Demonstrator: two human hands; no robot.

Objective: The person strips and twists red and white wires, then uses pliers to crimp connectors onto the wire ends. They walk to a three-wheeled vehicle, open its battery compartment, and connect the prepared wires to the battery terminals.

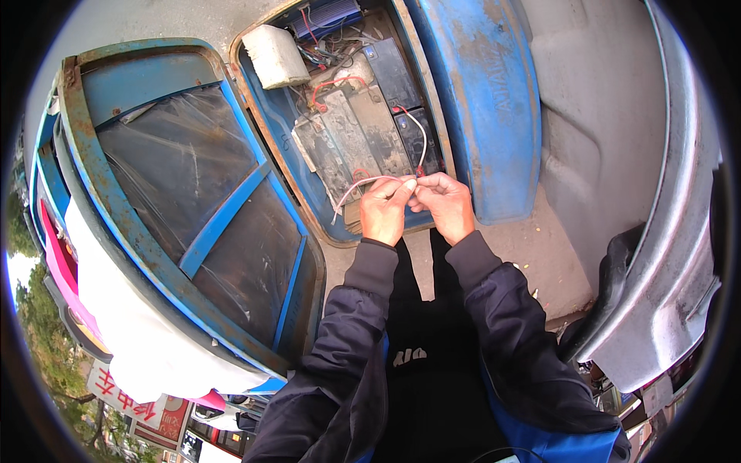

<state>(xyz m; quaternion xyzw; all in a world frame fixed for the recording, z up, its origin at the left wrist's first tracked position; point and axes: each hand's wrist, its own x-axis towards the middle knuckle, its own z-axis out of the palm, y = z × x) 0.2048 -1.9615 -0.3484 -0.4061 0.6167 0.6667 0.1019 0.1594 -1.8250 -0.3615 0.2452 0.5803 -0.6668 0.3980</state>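
Both hands meet fingertip to fingertip over the near edge of an open blue battery compartment (279,143). My left hand (384,210) pinches a pale pinkish wire (355,187), whose loose end hangs down to the left. Thumb and fingers of my right hand (448,206) are closed at the same spot; what lies between them is too small to make out. Just beyond the fingers, a white cable (424,135) arcs up to a dark battery (417,139) from a red connector. Dusty grey batteries (336,143) fill the compartment's middle, with red leads on their tops.
A rusty blue metal lid (204,224) stands swung open on the left. White foam (275,57) sits at the compartment's far left, near tangled wires and a blue finned box (326,17). A blue fender (486,108) and grey bodywork (602,123) border the right side.
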